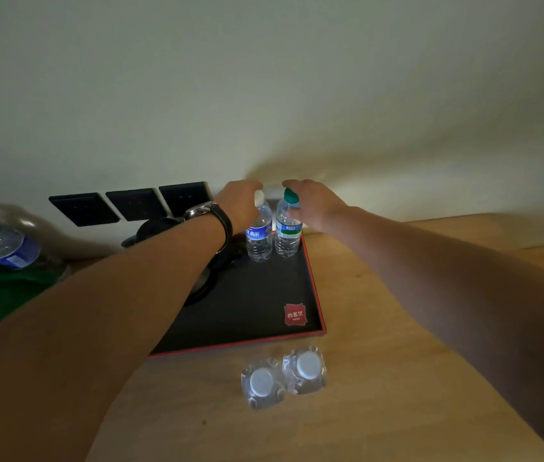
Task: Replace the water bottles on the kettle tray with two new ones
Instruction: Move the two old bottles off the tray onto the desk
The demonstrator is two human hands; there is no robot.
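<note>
A black tray with a red rim [317,295] lies on the wooden table. At its far right corner stand two bottles: a blue-labelled one with a white cap [259,236] and a green-capped one [287,230]. My left hand [239,203] grips the neck of the blue-labelled bottle. My right hand [313,201] grips the top of the green-capped bottle. Both bottles stand upright on the tray. Two more white-capped bottles [262,383] [305,370] stand on the table just in front of the tray. My left forearm hides most of the black kettle [155,230].
A pack of bottles with blue labels [0,246] rests on something green [4,295] at the far left. Three black wall sockets [134,203] sit on the wall behind the tray. Wooden tabletop [380,378] extends to the right and front.
</note>
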